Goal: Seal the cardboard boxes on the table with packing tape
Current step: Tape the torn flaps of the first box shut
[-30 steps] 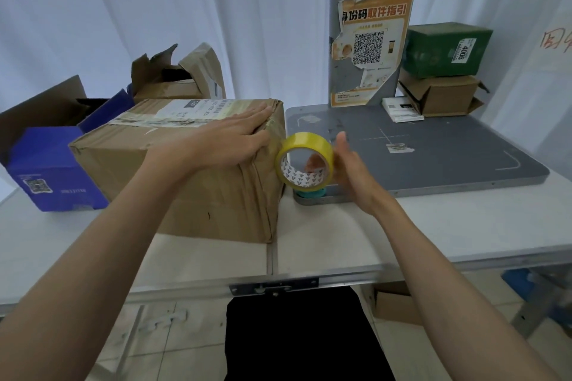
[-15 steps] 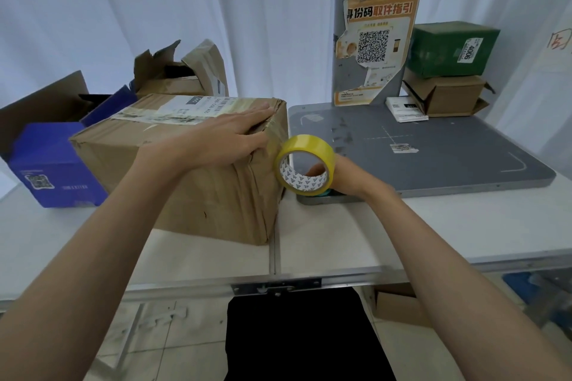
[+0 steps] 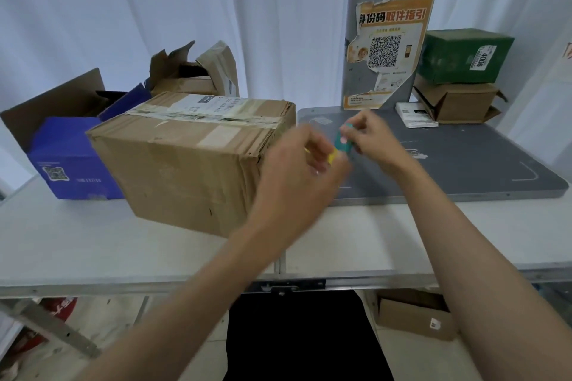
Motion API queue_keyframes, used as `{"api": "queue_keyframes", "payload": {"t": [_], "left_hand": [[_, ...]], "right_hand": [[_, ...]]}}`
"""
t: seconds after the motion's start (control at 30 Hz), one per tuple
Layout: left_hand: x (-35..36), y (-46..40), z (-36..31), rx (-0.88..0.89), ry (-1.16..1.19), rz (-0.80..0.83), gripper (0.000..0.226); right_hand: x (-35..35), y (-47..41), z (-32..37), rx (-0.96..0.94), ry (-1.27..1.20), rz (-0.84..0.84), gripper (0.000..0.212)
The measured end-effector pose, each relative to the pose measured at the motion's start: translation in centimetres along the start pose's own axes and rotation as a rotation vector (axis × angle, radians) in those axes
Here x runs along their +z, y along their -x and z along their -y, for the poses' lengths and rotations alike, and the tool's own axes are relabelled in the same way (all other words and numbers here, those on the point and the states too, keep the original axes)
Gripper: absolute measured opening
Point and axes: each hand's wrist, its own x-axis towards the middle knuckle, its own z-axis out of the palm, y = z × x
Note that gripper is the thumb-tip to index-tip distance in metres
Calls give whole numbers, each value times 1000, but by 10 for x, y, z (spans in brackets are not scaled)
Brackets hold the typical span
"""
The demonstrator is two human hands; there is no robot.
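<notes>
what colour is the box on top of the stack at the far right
Dark green, with a white label on its side; the head view shows it, stacked on a brown cardboard box.

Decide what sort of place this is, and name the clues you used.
Probably a parcel pickup or courier station: a QR-code pickup poster on a grey post, labelled parcels such as the green box, and a grey scanning pad on the table.

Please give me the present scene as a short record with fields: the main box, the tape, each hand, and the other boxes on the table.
main box: brown cardboard box, flaps closed, old tape on top
tape: yellow tape roll, mostly hidden, blurred
left hand: off the box, raised, at the roll
right hand: fingers pinch a green piece
left side: open blue box; torn open carton behind
right side: green box stacked on small brown carton
</notes>
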Motion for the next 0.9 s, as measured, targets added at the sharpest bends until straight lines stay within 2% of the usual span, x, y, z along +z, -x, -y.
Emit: {"api": "queue_keyframes", "payload": {"t": [0.1,0.2,0.27,0.37,0.47,0.57,0.63,0.73,0.9], "left_hand": [[34,22,11,-288,106,124,30],[54,29,22,-403,131,160,55],[63,28,27,-445,197,144,64],[72,19,30,-490,283,83,58],[75,5,30,-485,417,-9,44],[75,-5,30,-494,524,-12,41],[75,-7,31,-521,560,-9,26],[75,-10,32,-538,563,-14,3],[76,-13,31,-546,540,-7,15]], "right_hand": [[-11,6,19,-74,-248,-6,17],[-13,12,32,-149,-329,133,22],[-10,15,38,-122,-401,214,21],[-5,17,44,-66,-453,281,22],[-2,17,45,-52,-401,306,21],[-2,17,48,-97,-324,349,26],[-1,16,52,-146,-277,354,33],[-1,15,60,-234,-210,283,29],[-2,15,67,-301,-100,232,25]]}}
